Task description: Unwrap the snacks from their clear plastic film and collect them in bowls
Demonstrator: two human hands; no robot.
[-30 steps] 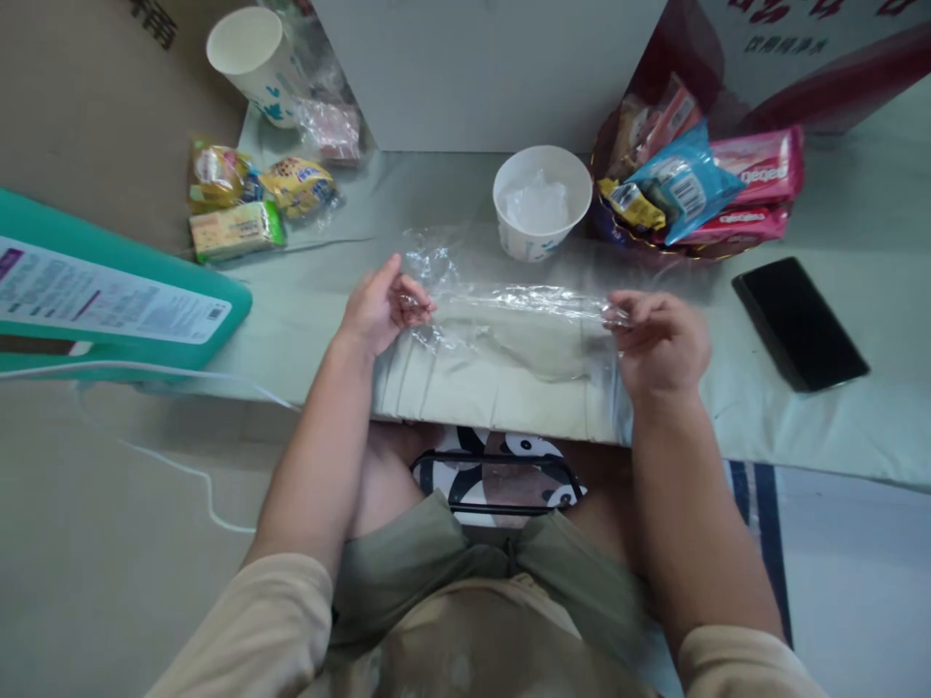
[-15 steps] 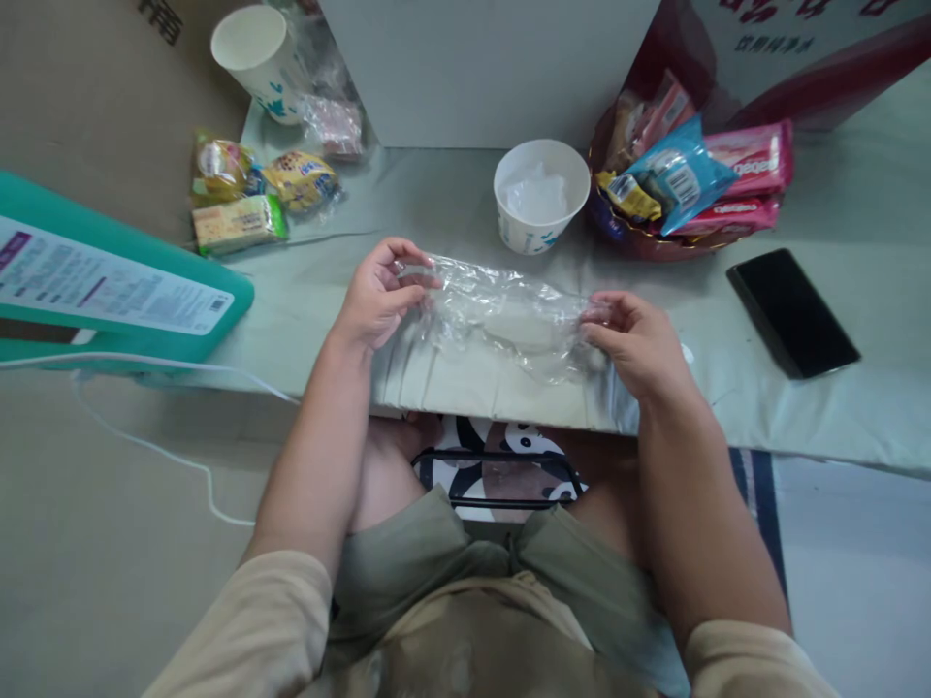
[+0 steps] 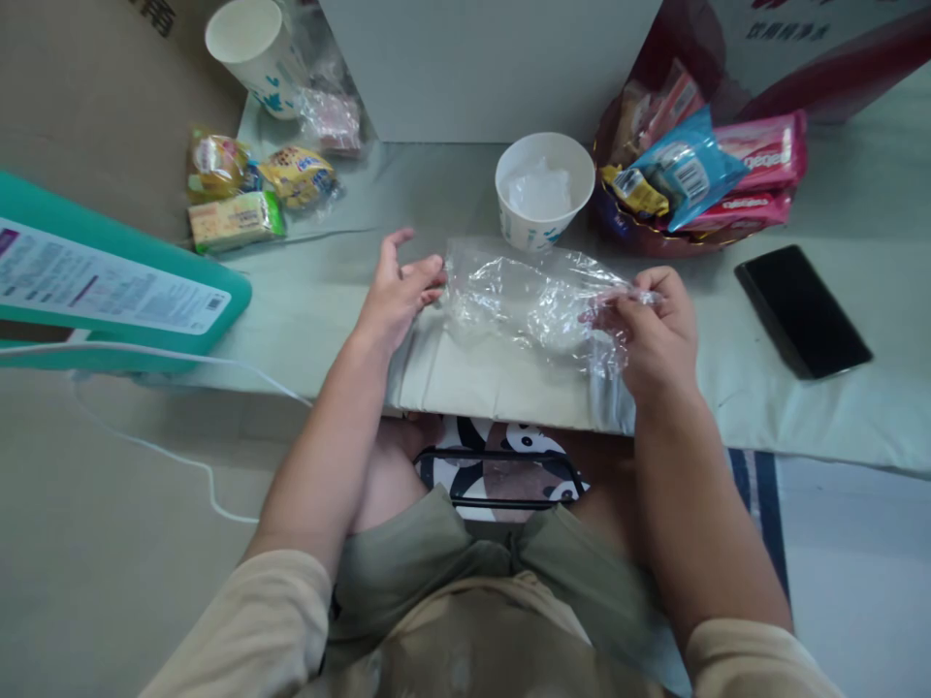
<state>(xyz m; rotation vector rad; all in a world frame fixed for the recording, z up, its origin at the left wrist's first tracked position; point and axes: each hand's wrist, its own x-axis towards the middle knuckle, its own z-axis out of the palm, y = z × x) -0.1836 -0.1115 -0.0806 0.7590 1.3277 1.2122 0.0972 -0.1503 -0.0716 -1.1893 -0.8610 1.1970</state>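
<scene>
A clear, crinkled plastic bag [image 3: 509, 291] is stretched sideways above the table's front edge. My right hand [image 3: 658, 325] pinches its right end, with the film bunched between thumb and fingers. At the bag's left edge is my left hand [image 3: 403, 291], its index finger lifted and its fingers apart. The fingertips are beside the film; whether they touch it I cannot tell. Just behind the bag stands a white paper cup [image 3: 518, 231] with blue-green marks and translucent plastic inside.
A basket of packaged snacks [image 3: 698, 237] sits right of the cup, with a black phone [image 3: 804, 310] nearer me. Several wrapped snacks [image 3: 237, 221] and a taller paper cup [image 3: 251, 58] are at left. A green plastic object [image 3: 237, 291] and white cable [image 3: 210, 361] flank the left side.
My left hand's fingers have opened and come off the bag's left edge. My right hand has shifted slightly right and gathered more film, and the bag has turned a little.
</scene>
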